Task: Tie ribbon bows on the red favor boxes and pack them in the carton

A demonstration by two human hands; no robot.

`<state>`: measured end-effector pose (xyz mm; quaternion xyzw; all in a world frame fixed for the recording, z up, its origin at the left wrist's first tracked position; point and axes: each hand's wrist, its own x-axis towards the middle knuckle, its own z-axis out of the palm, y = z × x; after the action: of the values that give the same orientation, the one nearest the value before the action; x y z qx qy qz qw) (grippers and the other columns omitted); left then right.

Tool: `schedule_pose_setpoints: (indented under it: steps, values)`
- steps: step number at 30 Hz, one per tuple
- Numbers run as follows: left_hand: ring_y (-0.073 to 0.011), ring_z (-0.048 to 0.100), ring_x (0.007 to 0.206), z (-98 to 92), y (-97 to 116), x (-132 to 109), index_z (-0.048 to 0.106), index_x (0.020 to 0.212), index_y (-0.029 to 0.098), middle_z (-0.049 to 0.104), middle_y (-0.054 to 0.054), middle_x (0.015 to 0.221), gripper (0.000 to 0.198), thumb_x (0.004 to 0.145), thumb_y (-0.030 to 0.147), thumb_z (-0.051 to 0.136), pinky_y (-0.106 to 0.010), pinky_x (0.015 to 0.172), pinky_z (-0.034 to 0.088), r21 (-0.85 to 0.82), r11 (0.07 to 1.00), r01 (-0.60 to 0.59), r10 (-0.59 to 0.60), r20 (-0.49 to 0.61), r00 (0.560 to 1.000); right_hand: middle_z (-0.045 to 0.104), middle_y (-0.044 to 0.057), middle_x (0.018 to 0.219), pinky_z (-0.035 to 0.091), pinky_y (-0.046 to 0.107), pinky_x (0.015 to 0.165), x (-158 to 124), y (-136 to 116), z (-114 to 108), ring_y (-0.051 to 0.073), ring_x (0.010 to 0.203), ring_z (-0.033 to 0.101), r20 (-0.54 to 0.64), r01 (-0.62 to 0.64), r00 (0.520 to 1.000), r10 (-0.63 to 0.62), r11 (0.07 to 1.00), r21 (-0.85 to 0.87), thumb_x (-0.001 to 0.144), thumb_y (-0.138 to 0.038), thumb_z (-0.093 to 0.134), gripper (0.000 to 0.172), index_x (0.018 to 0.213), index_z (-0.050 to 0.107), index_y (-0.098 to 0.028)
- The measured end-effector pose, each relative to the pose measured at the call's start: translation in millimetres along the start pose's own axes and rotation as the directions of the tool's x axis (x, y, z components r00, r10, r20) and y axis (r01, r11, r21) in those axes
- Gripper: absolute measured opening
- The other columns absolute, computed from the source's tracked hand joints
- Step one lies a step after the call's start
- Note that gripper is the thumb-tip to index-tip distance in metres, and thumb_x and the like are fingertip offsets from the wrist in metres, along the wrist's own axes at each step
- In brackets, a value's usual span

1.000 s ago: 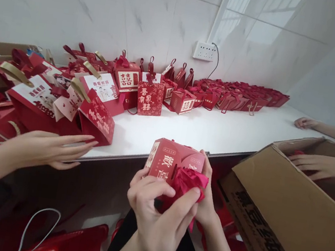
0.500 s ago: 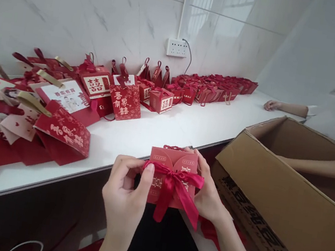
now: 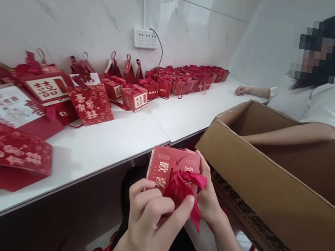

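I hold a small red gift box (image 3: 166, 166) with gold characters in front of me, below the counter's edge. A red satin ribbon (image 3: 184, 187) is tied across its front. My left hand (image 3: 149, 223) is closed, with thumb and fingers pinching the ribbon's bow. My right hand (image 3: 209, 194) is wrapped round the box's right side and holds it upright.
A white counter (image 3: 128, 136) carries several red gift bags (image 3: 89, 103) and a row of small red boxes (image 3: 187, 80) along the tiled wall. A large open cardboard carton (image 3: 271, 191) stands at my right. A person in white (image 3: 322, 102) reaches an arm into it.
The view has swung to the right. The ribbon's bow, spread flat before, is now bunched under my left fingers. The other person's hand at the left has gone out of view.
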<state>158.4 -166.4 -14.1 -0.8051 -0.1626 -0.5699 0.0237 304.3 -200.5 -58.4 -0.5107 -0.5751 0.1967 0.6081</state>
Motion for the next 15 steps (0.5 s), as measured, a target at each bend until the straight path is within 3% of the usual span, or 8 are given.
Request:
schedule_pose_setpoints:
  steps: [5, 9, 15]
  values:
    - [-0.0116, 0.045, 0.071, 21.0, 3, 12, 0.070, 0.088, 0.016, 0.043, 0.001, 0.067, 0.021, 0.073, 0.002, 0.065, -0.031, 0.075, 0.045, -0.074, 0.995, -0.062, 0.062, 0.002, 0.998, 0.030, 0.004, 0.147, 0.038, 0.051, 0.105, 2, 1, -19, 0.026, 0.130, 0.039, -0.110, -0.012, 0.994, 0.014, 1.000, 0.017, 0.079, -0.030, 0.066, 0.076, 0.139, 0.021, -0.042]
    - [-0.0127, 0.055, 0.078, 32.4, 14, 19, 0.070, 0.087, 0.016, 0.047, 0.001, 0.067, 0.018, 0.075, 0.003, 0.064, -0.027, 0.071, 0.050, -0.131, 0.991, 0.007, -0.003, 0.031, 1.000, 0.031, 0.004, 0.146, 0.042, 0.050, 0.102, 0, 5, -26, 0.027, 0.127, 0.042, -0.182, -0.023, 0.983, 0.027, 1.000, 0.022, 0.078, -0.034, 0.067, 0.075, 0.139, 0.022, -0.042]
    - [-0.0137, 0.060, 0.085, 36.6, 21, 12, 0.067, 0.093, 0.013, 0.048, 0.001, 0.071, 0.020, 0.078, 0.002, 0.061, -0.023, 0.070, 0.053, -0.113, 0.992, 0.052, -0.042, 0.085, 0.995, 0.032, 0.004, 0.145, 0.045, 0.046, 0.100, -1, 6, -28, 0.023, 0.127, 0.042, -0.171, -0.020, 0.985, 0.013, 0.999, -0.037, 0.086, -0.034, 0.057, 0.065, 0.140, 0.020, -0.041]
